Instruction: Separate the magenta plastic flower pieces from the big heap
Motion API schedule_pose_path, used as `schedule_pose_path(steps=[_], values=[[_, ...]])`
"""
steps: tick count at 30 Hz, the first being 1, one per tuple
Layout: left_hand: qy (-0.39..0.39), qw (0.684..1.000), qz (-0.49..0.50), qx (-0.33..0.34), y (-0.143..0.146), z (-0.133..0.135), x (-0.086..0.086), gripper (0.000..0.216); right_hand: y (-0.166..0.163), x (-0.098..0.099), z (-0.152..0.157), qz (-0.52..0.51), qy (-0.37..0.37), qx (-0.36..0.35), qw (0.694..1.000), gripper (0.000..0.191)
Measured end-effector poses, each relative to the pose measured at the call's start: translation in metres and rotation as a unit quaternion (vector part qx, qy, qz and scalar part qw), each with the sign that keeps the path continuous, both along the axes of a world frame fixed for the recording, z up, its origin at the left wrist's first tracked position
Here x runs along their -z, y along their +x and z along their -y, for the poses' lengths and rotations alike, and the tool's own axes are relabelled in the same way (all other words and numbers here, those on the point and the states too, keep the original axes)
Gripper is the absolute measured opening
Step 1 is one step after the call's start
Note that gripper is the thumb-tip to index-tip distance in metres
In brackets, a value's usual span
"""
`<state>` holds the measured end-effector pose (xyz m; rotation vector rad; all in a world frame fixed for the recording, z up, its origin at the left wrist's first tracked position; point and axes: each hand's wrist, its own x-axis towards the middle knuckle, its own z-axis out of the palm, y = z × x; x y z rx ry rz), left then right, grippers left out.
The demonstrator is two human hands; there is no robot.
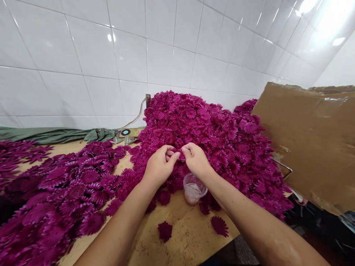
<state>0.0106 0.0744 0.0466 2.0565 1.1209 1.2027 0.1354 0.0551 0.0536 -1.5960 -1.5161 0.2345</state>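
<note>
My left hand (160, 164) is closed in a pinch, thumb against curled fingers. Close beside it, my right hand (195, 159) pinches too, fingertips pointing in. Between the fingertips shows a bit of a magenta fabric flower (181, 156), mostly covered by the fingers and hard to tell from the pile behind. Just below the right hand stands a clear plastic cup (195, 190) with a whitish substance inside. A big heap of magenta flowers (191, 118) rises directly behind both hands. Two loose flowers, one at left (165, 231) and one at right (219, 226), lie nearer me.
More magenta flowers (55, 199) spread over the left of the wooden table (183, 240). Green cloth (55, 135) runs along the tiled wall, near a gold-coloured box (133, 132) and a cord. A large cardboard sheet (310, 140) leans at the right beside the heap.
</note>
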Motion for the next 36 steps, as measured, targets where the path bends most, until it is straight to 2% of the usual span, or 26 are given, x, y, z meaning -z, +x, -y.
schedule_pose_path(steps=[3,8,10,12,15,18,21,24,26,31,34,36], values=[[0.024,0.999,0.011,0.03,0.004,0.002,0.001,0.02,0.005,-0.001,-0.003,-0.005,-0.018,0.0,1.0,0.018],[0.048,0.998,0.04,0.032,0.006,0.002,0.002,0.027,0.007,0.0,-0.006,-0.035,-0.043,-0.026,0.998,0.023],[0.054,0.998,0.036,0.026,0.005,0.002,0.002,0.02,0.004,0.0,-0.004,-0.069,-0.06,-0.051,0.994,0.025],[0.06,0.998,0.019,0.003,0.003,0.001,0.002,0.015,-0.002,-0.002,0.0,-0.129,-0.081,-0.094,0.984,0.023],[0.041,0.997,0.008,-0.059,-0.001,-0.003,0.0,0.016,-0.012,-0.007,0.008,-0.208,-0.094,-0.159,0.961,0.004],[-0.009,0.992,0.073,-0.106,-0.005,-0.007,-0.006,0.016,-0.021,-0.015,0.012,-0.226,-0.092,-0.195,0.95,0.014],[-0.058,0.978,0.165,-0.118,-0.009,-0.01,-0.012,0.012,-0.023,-0.02,0.009,-0.192,-0.103,-0.204,0.954,0.009],[-0.097,0.962,0.232,-0.105,-0.01,-0.012,-0.014,0.008,-0.021,-0.02,0.004,-0.093,-0.082,-0.172,0.977,0.003],[-0.125,0.947,0.28,-0.095,-0.008,-0.013,-0.014,0.007,-0.021,-0.02,0.002,-0.021,-0.069,-0.148,0.986,0.005],[-0.183,0.904,0.375,-0.088,-0.011,-0.017,-0.015,0.007,-0.026,-0.027,0.005,0.099,-0.06,-0.124,0.986,0.008],[-0.19,0.859,0.449,-0.155,-0.033,-0.026,-0.022,0.005,-0.019,-0.033,0.01,0.112,-0.057,-0.117,0.985,0.008],[-0.172,0.841,0.475,-0.194,-0.051,-0.032,-0.025,0.005,-0.006,-0.034,0.012,0.076,-0.053,-0.131,0.987,0.006]])
